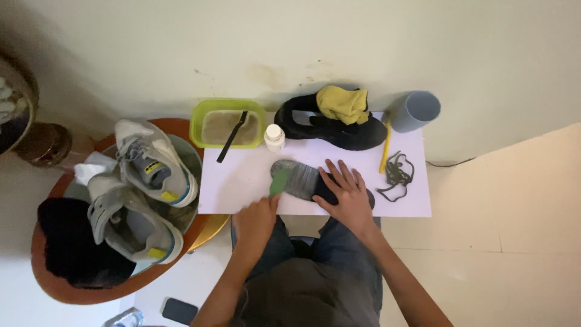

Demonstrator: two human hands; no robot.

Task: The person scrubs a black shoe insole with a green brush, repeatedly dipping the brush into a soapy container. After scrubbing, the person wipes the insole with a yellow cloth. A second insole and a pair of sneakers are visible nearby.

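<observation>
Left hand [254, 221] grips green brush [279, 181] on insole [305, 180]; right hand [346, 197] flat, pinning insole. Green tub [200, 118]: murky water, black brush [231, 136]. Basin [187, 151]: two sneakers [148, 160].

Insole [308, 180] on the board [242, 181], bottle [275, 137] and tub [229, 123] behind, laces [396, 174] right, sneakers [145, 188] left.

One head-worn camera looks steeply down, close above the white board [242, 181] against the wall [302, 42]
</observation>
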